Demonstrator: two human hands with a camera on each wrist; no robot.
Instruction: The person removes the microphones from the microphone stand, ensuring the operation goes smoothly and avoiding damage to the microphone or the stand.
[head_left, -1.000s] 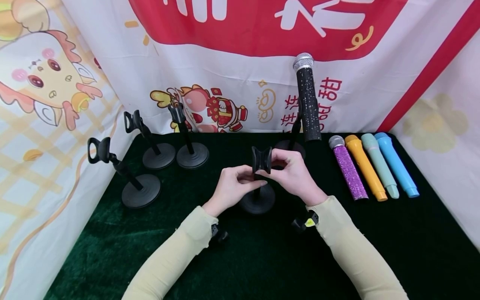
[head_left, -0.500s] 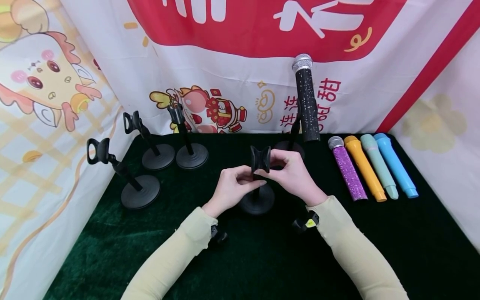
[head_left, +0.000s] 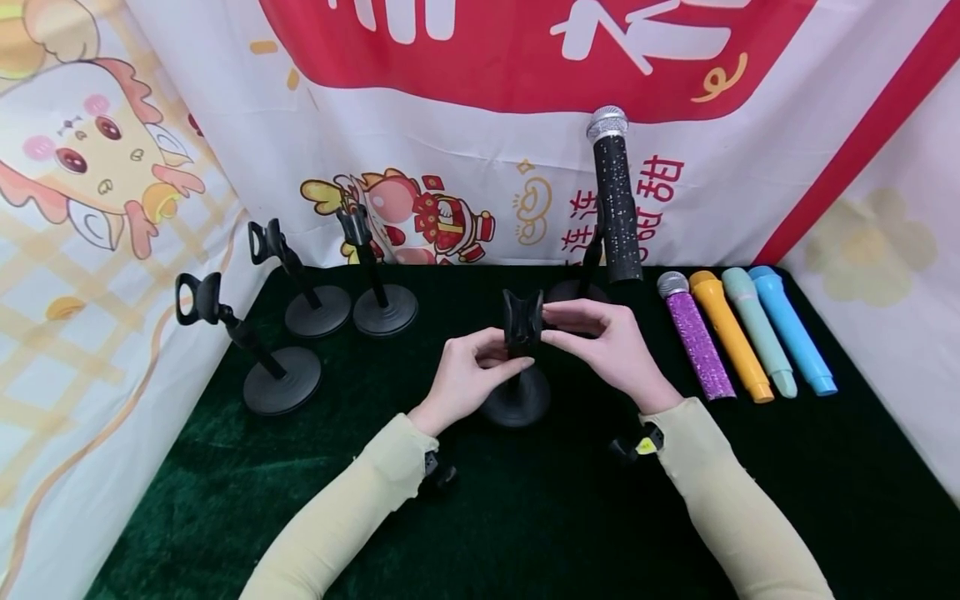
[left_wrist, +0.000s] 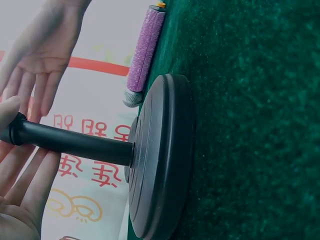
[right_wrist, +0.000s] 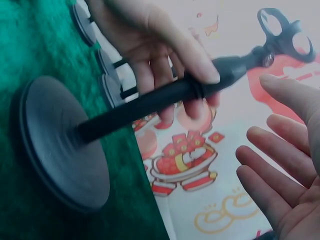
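Note:
A black desktop microphone stand (head_left: 517, 407) stands upright at the middle of the cloth, with its clip (head_left: 522, 319) on top. My left hand (head_left: 467, 371) pinches its pole just below the clip, thumb on the near side and fingers behind. In the right wrist view, the stand's round base (right_wrist: 65, 145) and two-ringed clip (right_wrist: 285, 37) both show. My right hand (head_left: 615, 346) is beside the clip on the right. Its fingers (right_wrist: 280, 145) are spread and hold nothing, with a gap to the pole in the right wrist view.
Three more stands with bare clips (head_left: 281, 382) (head_left: 318, 312) (head_left: 385, 311) are at the left. Behind my right hand, another stand bears a black speckled microphone (head_left: 617, 208). Purple (head_left: 700, 342), orange (head_left: 731, 337), pale green (head_left: 760, 333) and blue (head_left: 793, 329) microphones lie at the right.
My right hand has let go of the clip and shifted a little to the right, its fingers loosening. My left hand keeps its hold on the pole, and the stand stays in place.

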